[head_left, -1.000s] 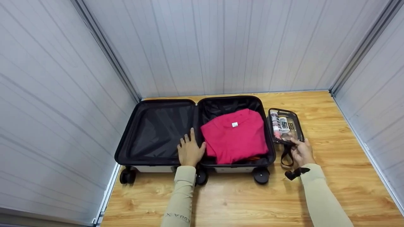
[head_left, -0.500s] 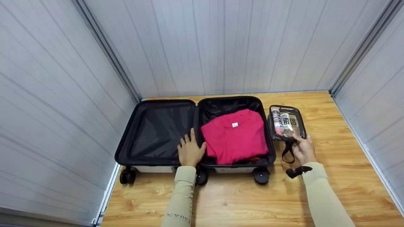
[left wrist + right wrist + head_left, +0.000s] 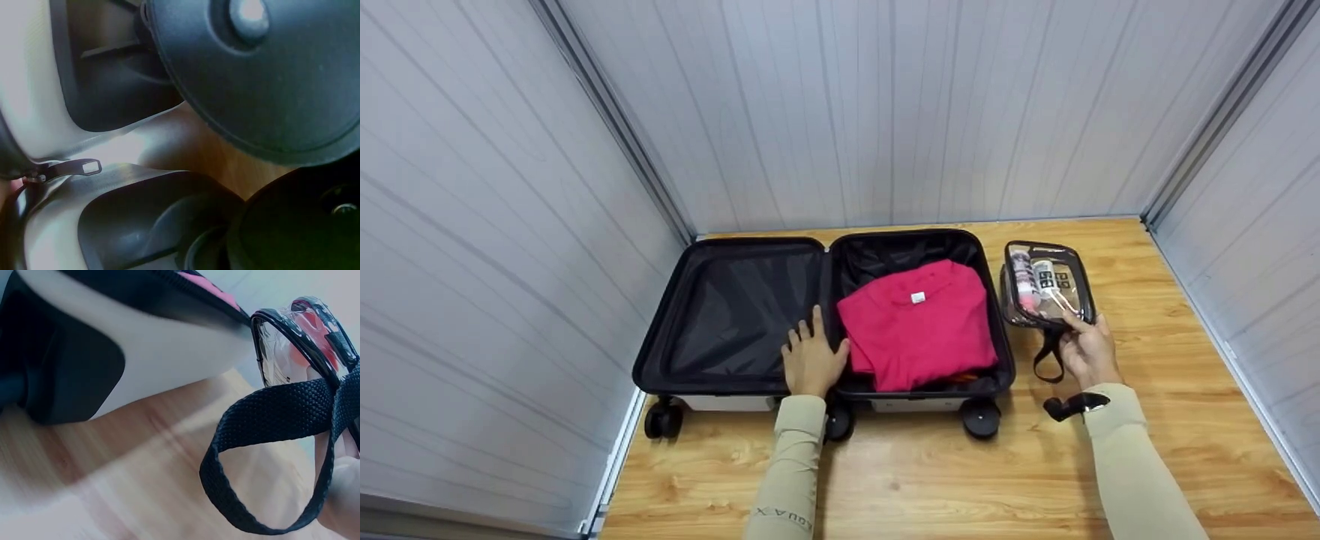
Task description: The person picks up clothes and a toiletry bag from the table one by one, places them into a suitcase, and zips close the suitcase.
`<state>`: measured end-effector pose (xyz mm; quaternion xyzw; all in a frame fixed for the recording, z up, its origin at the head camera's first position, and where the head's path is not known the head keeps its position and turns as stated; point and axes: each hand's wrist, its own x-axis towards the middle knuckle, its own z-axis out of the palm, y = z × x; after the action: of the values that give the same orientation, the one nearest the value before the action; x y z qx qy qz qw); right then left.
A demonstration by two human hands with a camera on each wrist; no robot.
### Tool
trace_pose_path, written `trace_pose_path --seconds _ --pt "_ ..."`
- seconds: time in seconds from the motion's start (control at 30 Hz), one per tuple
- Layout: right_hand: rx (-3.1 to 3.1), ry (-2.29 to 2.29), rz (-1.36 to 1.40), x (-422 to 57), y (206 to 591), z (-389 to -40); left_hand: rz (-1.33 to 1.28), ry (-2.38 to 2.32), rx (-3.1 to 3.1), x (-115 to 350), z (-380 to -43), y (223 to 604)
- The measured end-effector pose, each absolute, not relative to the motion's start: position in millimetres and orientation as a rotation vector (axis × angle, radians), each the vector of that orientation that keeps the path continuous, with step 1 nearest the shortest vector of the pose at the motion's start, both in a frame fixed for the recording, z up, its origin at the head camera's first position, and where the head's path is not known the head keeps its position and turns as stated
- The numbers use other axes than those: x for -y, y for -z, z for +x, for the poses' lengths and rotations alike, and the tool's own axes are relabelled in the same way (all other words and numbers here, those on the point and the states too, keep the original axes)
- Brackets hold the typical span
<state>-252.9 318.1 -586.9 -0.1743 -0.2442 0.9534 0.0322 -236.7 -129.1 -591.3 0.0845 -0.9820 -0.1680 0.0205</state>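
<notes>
An open suitcase [image 3: 735, 322] lies flat with its two halves side by side. In the right half is a folded bright pink shirt [image 3: 915, 330] with a white label. My left hand [image 3: 814, 360] rests with spread fingers on the suitcase's middle seam, beside the shirt. Just right of the suitcase, my right hand [image 3: 1089, 352] grips the near right corner of a clear, black-edged toiletry pouch [image 3: 1054, 289]. Through its plastic show a pink-and-white bottle [image 3: 1024, 277] and a white container [image 3: 1045, 279]. A black strap [image 3: 275, 413] loops down from the pouch in the right wrist view.
Black wheels [image 3: 981, 417] jut from the suitcase's near side; one wheel [image 3: 281, 95] fills much of the left wrist view. The wooden floor [image 3: 915, 480] extends in front and to the right. Pale panel walls [image 3: 885, 112] enclose the back and both sides.
My right hand has shifted the toiletry pouch slightly up and to the right in the head view, away from the suitcase's edge, and the pouch has tilted. My left hand has stayed put.
</notes>
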Motion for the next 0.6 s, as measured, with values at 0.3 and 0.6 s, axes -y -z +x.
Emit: trace_pose_path --seconds 0.3,0.6 --pt "0.693 -2.953 -0.455 -314 572 -254 0.254 0.504 3.04 129 -237 592" --pt "0.693 -2.987 -0.333 -305 562 -254 0.258 0.498 3.042 128 -237 591"
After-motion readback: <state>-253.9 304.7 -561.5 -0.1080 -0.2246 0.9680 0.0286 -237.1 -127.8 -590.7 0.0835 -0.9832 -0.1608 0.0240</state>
